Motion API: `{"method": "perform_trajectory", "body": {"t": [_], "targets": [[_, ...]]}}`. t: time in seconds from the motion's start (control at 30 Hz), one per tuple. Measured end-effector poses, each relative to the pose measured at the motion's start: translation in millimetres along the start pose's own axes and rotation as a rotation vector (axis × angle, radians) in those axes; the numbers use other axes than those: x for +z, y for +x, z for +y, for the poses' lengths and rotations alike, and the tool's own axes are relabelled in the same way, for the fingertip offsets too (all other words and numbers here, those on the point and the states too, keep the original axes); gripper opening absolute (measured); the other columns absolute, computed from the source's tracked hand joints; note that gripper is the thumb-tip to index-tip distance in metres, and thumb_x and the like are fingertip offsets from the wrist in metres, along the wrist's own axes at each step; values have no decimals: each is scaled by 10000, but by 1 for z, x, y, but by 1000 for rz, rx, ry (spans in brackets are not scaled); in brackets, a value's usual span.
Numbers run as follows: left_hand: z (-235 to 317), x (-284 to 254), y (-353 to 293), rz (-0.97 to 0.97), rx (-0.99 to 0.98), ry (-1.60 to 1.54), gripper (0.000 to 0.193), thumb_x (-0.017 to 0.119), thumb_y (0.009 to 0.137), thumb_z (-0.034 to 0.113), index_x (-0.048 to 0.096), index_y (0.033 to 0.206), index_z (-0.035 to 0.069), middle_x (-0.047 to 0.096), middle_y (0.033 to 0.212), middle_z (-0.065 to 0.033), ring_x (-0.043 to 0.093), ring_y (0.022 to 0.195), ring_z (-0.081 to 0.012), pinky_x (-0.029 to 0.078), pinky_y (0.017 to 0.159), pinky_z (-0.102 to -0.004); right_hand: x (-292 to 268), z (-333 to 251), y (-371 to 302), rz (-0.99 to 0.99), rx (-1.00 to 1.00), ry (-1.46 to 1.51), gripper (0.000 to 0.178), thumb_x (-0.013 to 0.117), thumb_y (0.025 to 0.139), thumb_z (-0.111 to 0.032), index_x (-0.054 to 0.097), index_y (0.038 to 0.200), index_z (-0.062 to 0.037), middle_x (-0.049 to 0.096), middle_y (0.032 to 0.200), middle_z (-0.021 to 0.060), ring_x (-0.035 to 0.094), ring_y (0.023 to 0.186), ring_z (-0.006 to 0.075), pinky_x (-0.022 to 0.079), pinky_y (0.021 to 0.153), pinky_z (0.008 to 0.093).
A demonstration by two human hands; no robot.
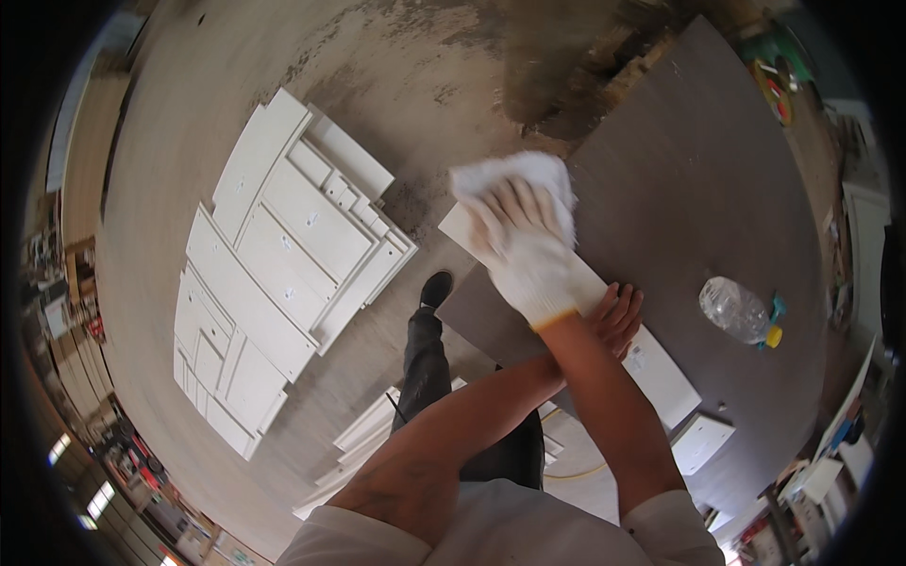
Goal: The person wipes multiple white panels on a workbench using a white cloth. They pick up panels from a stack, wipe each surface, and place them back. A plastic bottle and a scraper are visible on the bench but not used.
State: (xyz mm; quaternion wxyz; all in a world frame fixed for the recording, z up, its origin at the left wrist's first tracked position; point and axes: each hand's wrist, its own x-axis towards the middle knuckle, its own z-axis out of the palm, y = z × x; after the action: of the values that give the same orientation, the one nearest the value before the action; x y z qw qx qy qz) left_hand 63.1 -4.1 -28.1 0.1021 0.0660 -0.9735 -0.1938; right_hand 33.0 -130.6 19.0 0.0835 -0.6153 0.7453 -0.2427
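Note:
My right hand (524, 231), in a white knitted glove with a yellow cuff edge, presses a fluffy white cloth (552, 174) onto the far end of a long white board (665, 377). The glove is slightly blurred. Beneath my right forearm crosses my left arm. My bare left hand (619, 316) rests on the same board with its fingers stretched toward the right edge; part of it is hidden by the right arm. The board lies slantwise on a dark brown tabletop (698, 170).
Right on the tabletop lies a clear plastic bottle (736, 309) with a yellow cap. A smaller white piece (701, 443) sits by the board's near end. Stacked white panels (283, 255) cover part of the floor at left. More white strips (363, 439) lie near my legs.

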Motion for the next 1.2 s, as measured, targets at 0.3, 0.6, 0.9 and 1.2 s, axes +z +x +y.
{"method": "perform_trajectory", "body": {"t": [0.3,0.6,0.9,1.2], "targets": [[-22,-24,-24,-2,239,-391,548,568,1018,281,555,1490,4,418,1697,-197,362,1592,-382,252,1308,-605,-46,9,-58,-180,476,190,365,643,969,-132,655,1327,-62,723,1213,103,693,1125,292,568,967,400],[-259,-131,-31,98,-116,-130,517,658,979,176,565,1462,18,540,1531,-286,478,1453,-487,388,1204,-574,-57,-25,-113,531,811,657,500,537,1055,-204,536,1523,-29,506,1623,162,486,1508,295,481,1070,402],[-317,-130,-2,-441,-318,-387,293,694,1020,223,731,1193,-11,788,1077,-177,736,977,-256,556,922,-373,2,-23,-67,270,725,-244,418,596,1020,-363,671,1375,-157,609,1460,85,527,1402,304,350,1220,515],[-316,-147,25,-641,-554,-523,337,741,989,308,767,1091,-12,765,894,-95,729,818,-205,584,729,-360,56,-101,-51,440,605,150,499,616,987,-359,658,1399,-79,604,1518,150,435,1530,317,312,1268,524]]}}
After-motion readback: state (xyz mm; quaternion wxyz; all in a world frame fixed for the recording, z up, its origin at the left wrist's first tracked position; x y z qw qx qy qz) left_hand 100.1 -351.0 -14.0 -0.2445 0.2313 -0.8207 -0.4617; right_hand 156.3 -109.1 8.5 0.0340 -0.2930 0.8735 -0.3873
